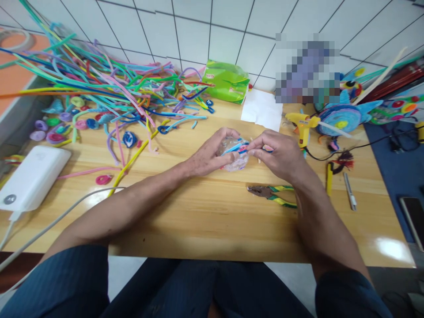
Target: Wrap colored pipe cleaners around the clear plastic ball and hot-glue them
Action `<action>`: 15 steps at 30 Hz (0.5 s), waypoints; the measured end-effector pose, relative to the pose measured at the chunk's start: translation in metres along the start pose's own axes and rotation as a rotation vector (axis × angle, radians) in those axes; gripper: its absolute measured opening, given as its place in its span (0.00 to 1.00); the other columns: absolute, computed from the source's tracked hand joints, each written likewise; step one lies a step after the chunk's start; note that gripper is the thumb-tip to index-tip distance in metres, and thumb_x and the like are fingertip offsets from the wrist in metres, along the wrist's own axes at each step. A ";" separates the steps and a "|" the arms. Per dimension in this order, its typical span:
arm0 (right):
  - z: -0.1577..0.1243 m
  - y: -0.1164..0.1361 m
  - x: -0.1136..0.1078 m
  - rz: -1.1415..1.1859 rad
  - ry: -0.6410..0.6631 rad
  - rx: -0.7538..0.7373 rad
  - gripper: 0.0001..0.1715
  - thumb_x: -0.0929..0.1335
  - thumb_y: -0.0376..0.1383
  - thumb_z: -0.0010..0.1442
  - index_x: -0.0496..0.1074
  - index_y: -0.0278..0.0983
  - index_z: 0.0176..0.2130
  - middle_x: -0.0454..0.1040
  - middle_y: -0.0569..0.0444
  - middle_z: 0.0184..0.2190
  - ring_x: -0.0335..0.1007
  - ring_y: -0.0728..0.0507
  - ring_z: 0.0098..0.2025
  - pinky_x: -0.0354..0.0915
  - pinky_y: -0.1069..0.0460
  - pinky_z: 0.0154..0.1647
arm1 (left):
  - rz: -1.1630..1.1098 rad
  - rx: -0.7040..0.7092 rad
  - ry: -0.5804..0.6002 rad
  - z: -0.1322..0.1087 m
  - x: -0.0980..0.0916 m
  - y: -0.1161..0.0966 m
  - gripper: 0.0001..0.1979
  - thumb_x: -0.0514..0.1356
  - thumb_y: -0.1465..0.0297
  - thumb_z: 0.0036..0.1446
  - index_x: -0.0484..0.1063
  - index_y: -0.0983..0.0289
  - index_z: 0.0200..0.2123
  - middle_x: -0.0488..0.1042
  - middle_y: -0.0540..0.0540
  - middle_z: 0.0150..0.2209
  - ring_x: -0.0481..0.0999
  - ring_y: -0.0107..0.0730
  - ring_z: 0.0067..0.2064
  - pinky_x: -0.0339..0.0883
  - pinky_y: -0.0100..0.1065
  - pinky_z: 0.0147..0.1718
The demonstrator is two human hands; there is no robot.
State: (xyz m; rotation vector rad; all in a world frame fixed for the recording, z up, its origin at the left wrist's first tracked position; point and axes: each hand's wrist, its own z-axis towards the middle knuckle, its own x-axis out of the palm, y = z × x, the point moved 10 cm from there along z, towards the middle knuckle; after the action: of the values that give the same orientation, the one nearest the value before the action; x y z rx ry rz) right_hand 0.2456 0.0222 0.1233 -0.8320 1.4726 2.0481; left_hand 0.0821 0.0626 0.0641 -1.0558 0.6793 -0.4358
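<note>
My left hand (212,154) curls its thumb and fingers around a transparent, crinkled plastic piece (236,165), roughly round, above the middle of the table. Short blue and pink pipe cleaners (243,148) lie across that piece. From the right, my right hand (276,152) pinches the pipe cleaners between thumb and fingers; a bit of blue and pink shows between them. What lies under the fingertips is hidden. Below the right wrist rest pliers (263,191) with green and yellow handles, partly covered by the forearm.
Loose pipe cleaners (132,90) pile up at the back left, with several coiled ones nearby. A white power bank (35,176) with a cable lies left. At the right are a yellow glue gun (302,128), a fish-shaped craft (344,120) and a pen (350,192). A green packet (227,81) stands behind.
</note>
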 end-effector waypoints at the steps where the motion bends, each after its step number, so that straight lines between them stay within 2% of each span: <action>1: 0.000 0.000 -0.001 -0.005 -0.008 0.001 0.07 0.77 0.34 0.63 0.85 0.48 0.36 0.85 0.54 0.35 0.78 0.38 0.38 0.73 0.39 0.48 | -0.004 0.000 0.000 0.000 0.000 0.000 0.27 0.67 0.53 0.70 0.70 0.59 0.64 0.78 0.63 0.66 0.78 0.50 0.68 0.74 0.49 0.71; 8: 0.002 -0.006 -0.004 0.069 0.037 0.038 0.05 0.78 0.40 0.64 0.83 0.44 0.35 0.82 0.54 0.33 0.74 0.41 0.36 0.71 0.43 0.43 | -0.023 0.038 0.001 0.000 0.001 0.000 0.26 0.66 0.55 0.71 0.68 0.60 0.64 0.78 0.64 0.65 0.80 0.50 0.66 0.74 0.49 0.69; 12: 0.002 -0.022 0.006 0.237 0.106 0.157 0.16 0.81 0.50 0.64 0.83 0.41 0.35 0.80 0.54 0.31 0.69 0.45 0.32 0.68 0.46 0.37 | -0.017 0.042 0.010 0.000 0.002 -0.001 0.25 0.66 0.56 0.72 0.68 0.60 0.64 0.77 0.63 0.65 0.79 0.49 0.66 0.73 0.47 0.69; 15: 0.000 -0.034 0.018 0.375 0.157 0.270 0.26 0.84 0.57 0.58 0.81 0.40 0.34 0.79 0.54 0.30 0.68 0.46 0.31 0.65 0.48 0.33 | -0.020 0.050 0.016 -0.001 0.002 -0.001 0.25 0.66 0.55 0.73 0.68 0.59 0.64 0.77 0.63 0.65 0.79 0.49 0.66 0.74 0.47 0.68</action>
State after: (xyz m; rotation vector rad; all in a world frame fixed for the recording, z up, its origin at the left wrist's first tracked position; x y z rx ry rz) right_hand 0.2569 0.0335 0.0882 -0.6569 2.0696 2.0049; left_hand 0.0829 0.0604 0.0646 -1.0130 0.6690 -0.4762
